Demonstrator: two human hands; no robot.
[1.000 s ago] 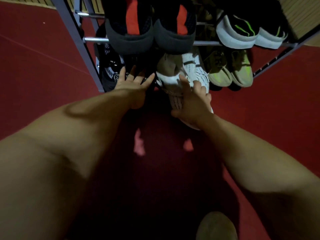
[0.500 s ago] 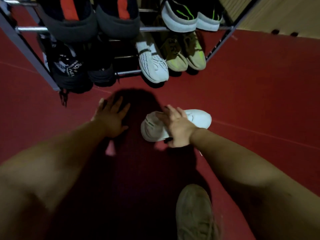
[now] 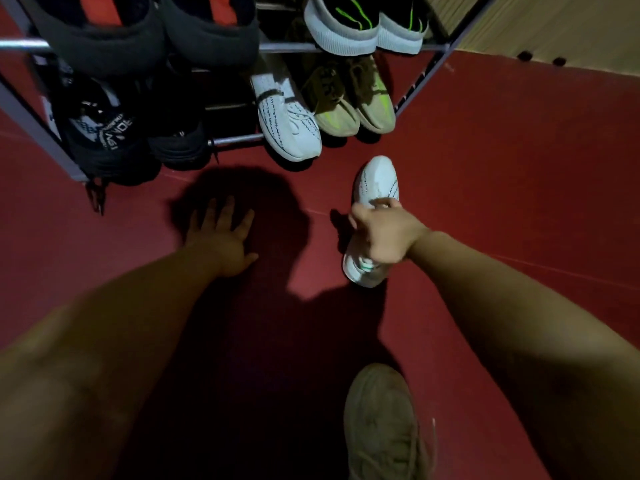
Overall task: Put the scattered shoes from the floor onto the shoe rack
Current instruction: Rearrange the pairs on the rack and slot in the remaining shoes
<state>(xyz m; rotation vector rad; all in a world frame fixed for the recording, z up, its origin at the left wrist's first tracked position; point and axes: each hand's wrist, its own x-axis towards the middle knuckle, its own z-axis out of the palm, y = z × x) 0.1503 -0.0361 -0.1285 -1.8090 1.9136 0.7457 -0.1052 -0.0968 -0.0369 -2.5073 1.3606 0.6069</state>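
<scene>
- Head view, surroundings: a red floor (image 3: 519,161) runs up to a pale wooden wall (image 3: 561,26) at the top right. A beige laced shoe (image 3: 381,424) lies at the bottom edge, well apart from the rack. Both bare forearms reach forward, and their shadow darkens the floor between them.
- Nothing lies between the held shoe and the rack's front.
- The right hand (image 3: 384,235) has its fingers and thumb curled over the middle of a white shoe (image 3: 376,180). The toe points at the rack, just in front of its right half and not touching it.
- The left hand (image 3: 221,237) is spread, fingers straight, holding nothing. I cannot tell whether it touches the floor.
- The shoe rack (image 3: 235,140) has a lower tier holding black shoes (image 3: 104,136), a matching white knit shoe (image 3: 287,126) and an olive pair (image 3: 353,105).
- The upper tier holds a black-and-red pair (image 3: 104,43) and a black pair with white soles (image 3: 349,36).
- The rack is made of grey metal tubes. The white shoes are knit with dark flecks, and the white soles above are ribbed.
</scene>
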